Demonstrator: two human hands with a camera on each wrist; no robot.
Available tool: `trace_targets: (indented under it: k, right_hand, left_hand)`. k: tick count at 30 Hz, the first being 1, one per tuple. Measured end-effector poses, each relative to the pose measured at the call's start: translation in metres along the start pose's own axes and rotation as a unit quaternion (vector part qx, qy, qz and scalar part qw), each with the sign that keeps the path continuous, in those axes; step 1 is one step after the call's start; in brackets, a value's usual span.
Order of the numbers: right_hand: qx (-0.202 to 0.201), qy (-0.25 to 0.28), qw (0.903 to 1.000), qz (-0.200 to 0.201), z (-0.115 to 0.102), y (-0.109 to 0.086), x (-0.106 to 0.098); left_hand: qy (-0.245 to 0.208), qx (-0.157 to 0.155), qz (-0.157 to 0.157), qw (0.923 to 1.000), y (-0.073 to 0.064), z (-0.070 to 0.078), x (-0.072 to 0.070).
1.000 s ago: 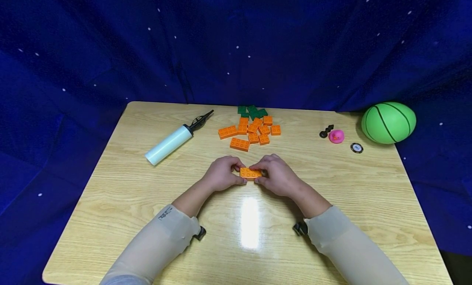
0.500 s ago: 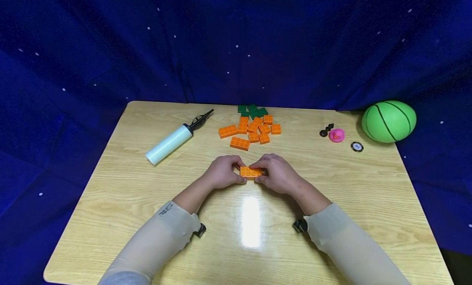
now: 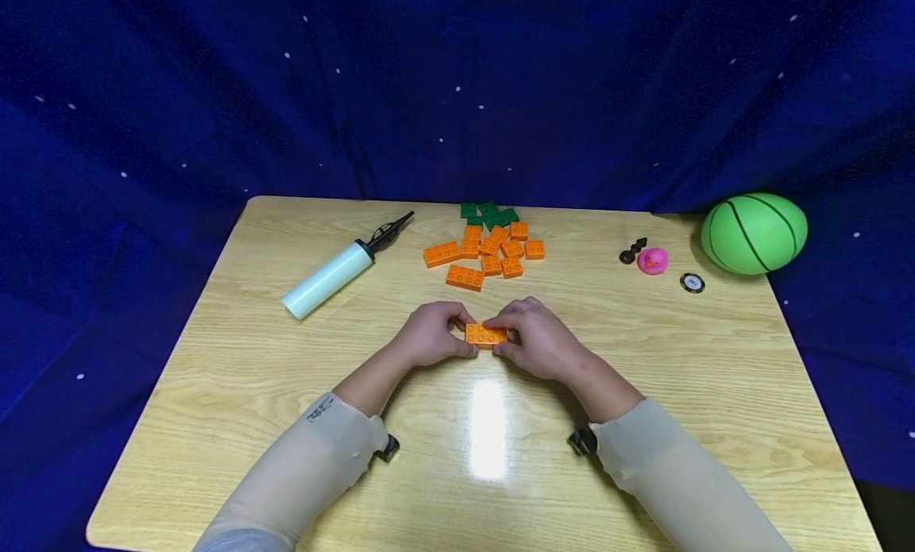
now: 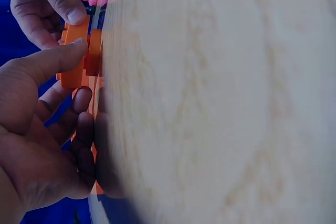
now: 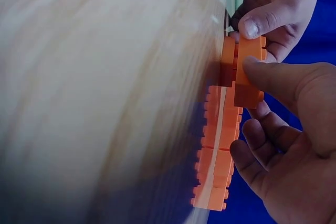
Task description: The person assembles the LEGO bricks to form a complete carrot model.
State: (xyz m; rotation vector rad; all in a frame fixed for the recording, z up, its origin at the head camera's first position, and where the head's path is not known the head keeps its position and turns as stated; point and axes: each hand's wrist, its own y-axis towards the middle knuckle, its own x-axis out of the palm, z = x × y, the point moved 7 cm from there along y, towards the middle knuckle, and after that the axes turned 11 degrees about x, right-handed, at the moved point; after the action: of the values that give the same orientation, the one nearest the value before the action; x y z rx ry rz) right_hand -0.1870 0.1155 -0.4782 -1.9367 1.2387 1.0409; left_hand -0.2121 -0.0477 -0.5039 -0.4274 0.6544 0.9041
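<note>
A long orange toy brick [image 3: 480, 334] lies level between both hands at the middle of the table. My left hand [image 3: 432, 335] pinches its left end between thumb and fingers. At its right end my right hand [image 3: 536, 337] pinches it likewise, with fingertips over the studs. Beneath it stands a shorter orange brick [image 4: 95, 52] on the tabletop, hidden from the head view. In the right wrist view a narrow gap with studs showing lies between the upper brick [image 5: 247, 85] and the lower brick [image 5: 227, 61].
Several loose orange bricks [image 3: 465, 278] and green bricks [image 3: 493, 217] lie beyond the hands. A hand pump [image 3: 329, 280] is at left. To the right are a pink rubber duck [image 3: 653, 260], a small black object [image 3: 627, 256], a poker chip [image 3: 692, 283] and a green ball [image 3: 754, 234].
</note>
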Motion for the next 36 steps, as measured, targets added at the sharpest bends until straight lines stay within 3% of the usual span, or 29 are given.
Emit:
trace_targets:
  k: [9, 18, 24, 31, 36]
  right_hand:
    - [-0.009, -0.011, 0.9999, 0.0, -0.004, 0.0, -0.001]
    - [0.0, -0.005, 1.0, -0.003, -0.007, 0.001, -0.002]
    - [0.019, 0.018, 0.9995, -0.018, 0.002, 0.002, 0.0]
    - [0.029, 0.04, 0.9988, 0.006, 0.011, 0.005, -0.005]
    - [0.025, 0.04, 0.9988, 0.014, 0.008, 0.004, -0.005]
  left_hand:
    - [0.011, 0.012, 0.003, 0.9999, 0.0, 0.004, 0.001]
    - [0.027, 0.007, -0.006, 0.9996, 0.001, 0.008, -0.001]
    - [0.041, 0.009, -0.018, 0.9989, 0.003, 0.008, 0.002]
    - [0.083, 0.013, 0.012, 0.9964, 0.01, 0.007, 0.002]
    - [0.085, 0.008, 0.023, 0.9961, 0.006, 0.009, -0.003]
